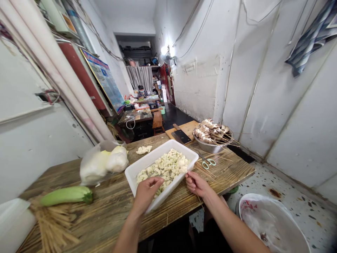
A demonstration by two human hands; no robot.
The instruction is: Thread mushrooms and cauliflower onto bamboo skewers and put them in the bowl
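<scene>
A white plastic tub (129, 173) of cauliflower florets (168, 163) stands on the wooden table, partly in front of me. My left hand (147, 191) is over its near left side, thumb and fingers drawn together; anything between the fingertips is too small to make out. At the tub's right edge, my right hand (195, 184) is closed round a thin bamboo skewer (200, 202), its lower end sticking out below the fist. A pale piece, apparently cauliflower, shows at the fingertips. Loose skewers (206, 171) and scissors (208, 163) with pale green handles lie just beyond this hand.
A metal bowl (210, 147) of loaded skewers and a cleaver (181, 136) on a board (193, 127) are at the far right. Leftward lie bagged cauliflower (104, 163), a green gourd (67, 195) and skewer bundles (54, 225). A lined bin (273, 225) stands on the floor. A person (142, 92) sits far back.
</scene>
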